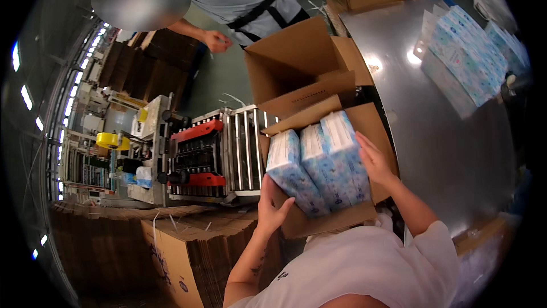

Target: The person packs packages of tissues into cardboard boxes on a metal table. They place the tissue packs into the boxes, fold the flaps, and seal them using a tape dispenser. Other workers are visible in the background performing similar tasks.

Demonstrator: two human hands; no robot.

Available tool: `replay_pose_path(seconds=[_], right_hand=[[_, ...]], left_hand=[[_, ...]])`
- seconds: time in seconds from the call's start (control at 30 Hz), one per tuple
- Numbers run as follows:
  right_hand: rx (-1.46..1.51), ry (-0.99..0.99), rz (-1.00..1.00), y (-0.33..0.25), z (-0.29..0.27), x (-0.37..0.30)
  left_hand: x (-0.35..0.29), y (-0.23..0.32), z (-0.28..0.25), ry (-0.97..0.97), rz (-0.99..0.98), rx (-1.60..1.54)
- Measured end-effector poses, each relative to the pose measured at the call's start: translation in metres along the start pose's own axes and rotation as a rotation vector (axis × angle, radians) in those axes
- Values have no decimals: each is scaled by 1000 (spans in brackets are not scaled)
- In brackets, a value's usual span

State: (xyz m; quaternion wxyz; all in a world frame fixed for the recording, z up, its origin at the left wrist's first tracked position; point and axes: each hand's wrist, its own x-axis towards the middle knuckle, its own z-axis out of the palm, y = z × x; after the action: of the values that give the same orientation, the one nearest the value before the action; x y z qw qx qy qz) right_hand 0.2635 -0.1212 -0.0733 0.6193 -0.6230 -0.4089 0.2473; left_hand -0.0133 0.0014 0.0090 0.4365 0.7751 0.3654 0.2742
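Several blue-and-white patterned packs (333, 171) stand side by side, partly inside an open cardboard box (307, 225) in front of me. The right-hand pack sits higher than the others. My left hand (273, 208) presses against the left pack's near side, thumb stretched along it, some fingers hidden between pack and box wall. My right hand (375, 160) lies with its fingers along the right pack's outer side. Between them, the two hands hold the packs. How deep the packs reach into the box is hidden.
Beyond stands another open cardboard box (302, 68). A metal table (421, 154) at right bears more patterned packs (464, 51). Left are a roller conveyor (245, 148), a red-and-black machine (196, 154) and yellow tape (112, 141). Flattened cartons (211, 256) are stacked near left. A person (239, 0) stands across.
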Motion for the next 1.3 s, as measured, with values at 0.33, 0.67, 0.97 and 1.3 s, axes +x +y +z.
replay_pose_path(seconds=[0.33,0.67,0.97,1.3], right_hand=[[-1054,-383,-386,50,66,38],[-1049,-602,48,140,108,116],[-869,-124,-175,12,-27,-21],[-1594,894,923,-68,-214,-439]], left_hand=[[82,-103,122,10,144,1029],[167,-220,145,-173,-39,792],[86,-151,202,-215,-90,821],[94,-219,241,-414,-203,825]])
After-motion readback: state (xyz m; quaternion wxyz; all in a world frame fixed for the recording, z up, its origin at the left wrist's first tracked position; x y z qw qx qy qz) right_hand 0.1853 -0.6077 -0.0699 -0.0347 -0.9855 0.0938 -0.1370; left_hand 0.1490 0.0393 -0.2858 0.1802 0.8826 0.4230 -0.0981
